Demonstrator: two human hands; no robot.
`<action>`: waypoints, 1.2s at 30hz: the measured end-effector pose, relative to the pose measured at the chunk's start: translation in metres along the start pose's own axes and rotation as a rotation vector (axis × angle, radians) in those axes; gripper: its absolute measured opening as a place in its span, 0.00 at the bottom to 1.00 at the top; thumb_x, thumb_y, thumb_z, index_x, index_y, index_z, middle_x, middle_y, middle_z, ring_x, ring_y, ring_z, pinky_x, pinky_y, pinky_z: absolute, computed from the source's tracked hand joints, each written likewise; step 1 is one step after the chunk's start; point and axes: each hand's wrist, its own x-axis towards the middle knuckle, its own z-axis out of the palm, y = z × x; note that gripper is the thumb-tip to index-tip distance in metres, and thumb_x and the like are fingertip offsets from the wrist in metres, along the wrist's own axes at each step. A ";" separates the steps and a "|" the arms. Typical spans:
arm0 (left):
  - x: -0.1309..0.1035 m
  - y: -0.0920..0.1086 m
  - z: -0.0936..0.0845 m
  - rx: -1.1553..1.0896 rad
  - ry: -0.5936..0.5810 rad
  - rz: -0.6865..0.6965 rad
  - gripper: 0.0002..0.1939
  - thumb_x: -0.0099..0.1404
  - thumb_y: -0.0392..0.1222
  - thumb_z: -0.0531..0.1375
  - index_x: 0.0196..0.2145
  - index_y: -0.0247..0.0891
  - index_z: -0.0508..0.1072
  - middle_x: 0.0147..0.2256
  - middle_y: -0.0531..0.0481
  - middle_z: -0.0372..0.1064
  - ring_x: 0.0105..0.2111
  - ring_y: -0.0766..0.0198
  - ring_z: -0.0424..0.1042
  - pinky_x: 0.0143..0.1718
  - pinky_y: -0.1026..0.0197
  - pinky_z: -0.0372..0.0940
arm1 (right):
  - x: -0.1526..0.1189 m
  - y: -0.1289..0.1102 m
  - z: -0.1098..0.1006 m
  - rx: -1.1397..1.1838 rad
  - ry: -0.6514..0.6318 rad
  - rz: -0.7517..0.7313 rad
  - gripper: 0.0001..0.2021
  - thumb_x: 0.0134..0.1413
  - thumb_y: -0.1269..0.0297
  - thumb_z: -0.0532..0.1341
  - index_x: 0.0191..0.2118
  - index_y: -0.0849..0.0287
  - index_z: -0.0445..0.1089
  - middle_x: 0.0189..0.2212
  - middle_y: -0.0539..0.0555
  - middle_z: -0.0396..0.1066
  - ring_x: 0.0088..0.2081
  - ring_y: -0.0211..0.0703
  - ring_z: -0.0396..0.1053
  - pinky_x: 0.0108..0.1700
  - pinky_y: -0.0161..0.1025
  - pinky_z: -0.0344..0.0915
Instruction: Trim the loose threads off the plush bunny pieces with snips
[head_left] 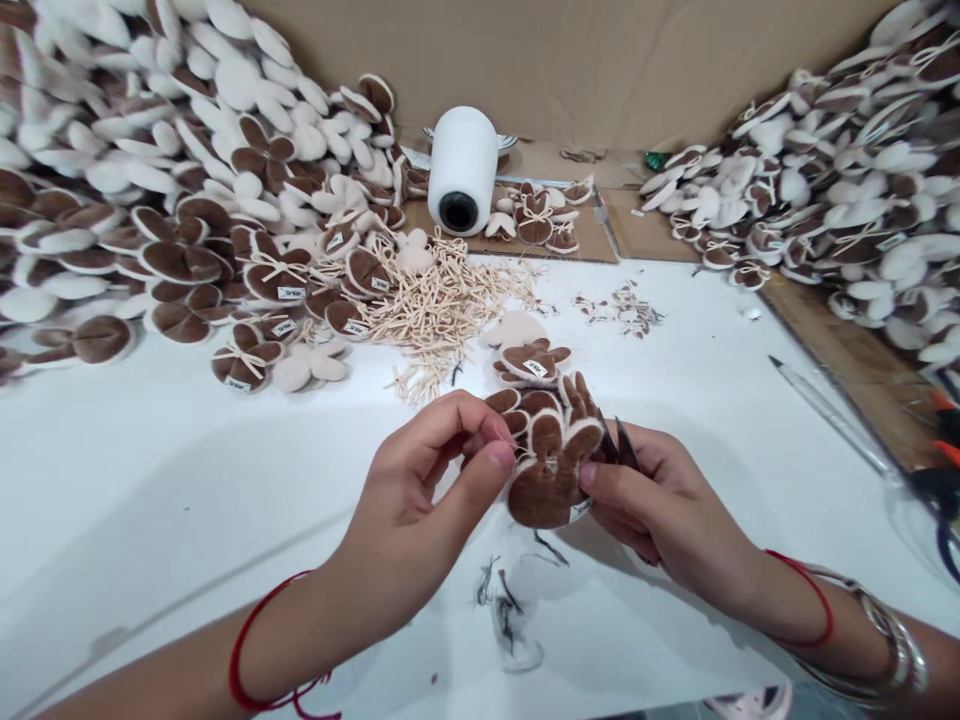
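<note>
A brown bunny-shaped felt piece with pale edges [549, 480] is held up in front, gripped at its right side by my right hand [664, 500]. Dark pointed blades [626, 445] stick up from between the fingers of that same hand. My left hand [431, 490] pinches thumb against forefinger at the piece's left edge, on what looks like a thin pale thread. Right behind lie more brown pieces, one with a small white label [534, 367].
Bunny pieces are heaped at the left [180, 240] and right [847, 200]. Small cream bows [442, 310] form a pile at the centre, before a white thread cone [463, 165]. Dark thread scraps [506, 600] lie near the front; a clear pointed tool [829, 415] is at the right.
</note>
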 end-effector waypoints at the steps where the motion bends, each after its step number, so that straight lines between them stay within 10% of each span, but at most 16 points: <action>1: -0.001 0.000 0.000 0.023 0.008 0.050 0.05 0.68 0.39 0.57 0.32 0.40 0.68 0.30 0.55 0.63 0.30 0.68 0.62 0.32 0.66 0.60 | 0.000 0.000 0.000 -0.009 0.003 0.001 0.11 0.53 0.65 0.62 0.22 0.56 0.62 0.12 0.41 0.47 0.12 0.29 0.41 0.11 0.31 0.35; 9: -0.001 -0.003 0.000 0.240 0.001 0.317 0.09 0.63 0.29 0.62 0.37 0.42 0.74 0.35 0.53 0.71 0.36 0.68 0.70 0.38 0.64 0.65 | -0.004 0.003 -0.004 -0.065 0.015 0.028 0.11 0.55 0.59 0.63 0.25 0.57 0.67 0.14 0.41 0.46 0.14 0.30 0.41 0.13 0.31 0.39; 17: -0.001 -0.002 0.003 0.243 -0.039 0.235 0.06 0.61 0.32 0.64 0.34 0.41 0.74 0.31 0.53 0.74 0.30 0.67 0.72 0.33 0.65 0.67 | -0.004 0.004 -0.004 -0.051 -0.126 0.066 0.12 0.54 0.53 0.66 0.31 0.56 0.69 0.24 0.47 0.62 0.25 0.36 0.59 0.31 0.35 0.63; 36: -0.006 -0.006 0.007 0.668 -0.032 0.446 0.07 0.63 0.29 0.57 0.32 0.40 0.64 0.27 0.53 0.69 0.27 0.67 0.69 0.27 0.67 0.63 | -0.003 0.011 0.003 0.056 -0.113 0.110 0.14 0.56 0.53 0.65 0.30 0.58 0.66 0.23 0.45 0.55 0.24 0.34 0.50 0.27 0.33 0.55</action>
